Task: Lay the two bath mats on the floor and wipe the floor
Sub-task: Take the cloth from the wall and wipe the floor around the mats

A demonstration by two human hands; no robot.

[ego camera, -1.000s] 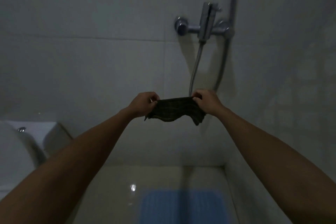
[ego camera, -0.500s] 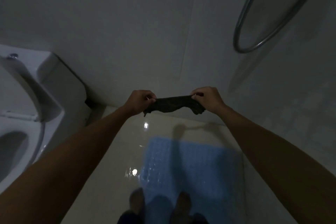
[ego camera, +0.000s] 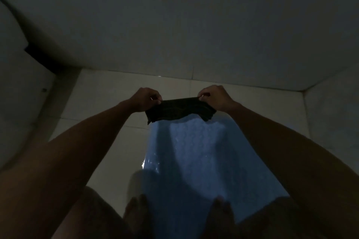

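Observation:
A small dark cloth [ego camera: 179, 109] hangs stretched between my two hands, out in front of me above the floor. My left hand [ego camera: 144, 99] pinches its left top corner and my right hand [ego camera: 214, 97] pinches its right top corner. Below it a blue textured bath mat [ego camera: 194, 161] lies flat on the pale tiled floor [ego camera: 108, 99], running from under the cloth back to my bare feet [ego camera: 136, 213], which stand at its near end. Only this one mat is visible.
A tiled wall [ego camera: 194, 25] rises just beyond the floor's far edge, and another wall [ego camera: 334, 112] closes the right side. The white toilet base [ego camera: 21, 93] stands at the left. Bare wet-looking floor lies left of the mat.
My view has tilted down from the shower fitting on the wall to the floor and my feet. Both hands still hold the cloth stretched, now lower, over the far end of the mat.

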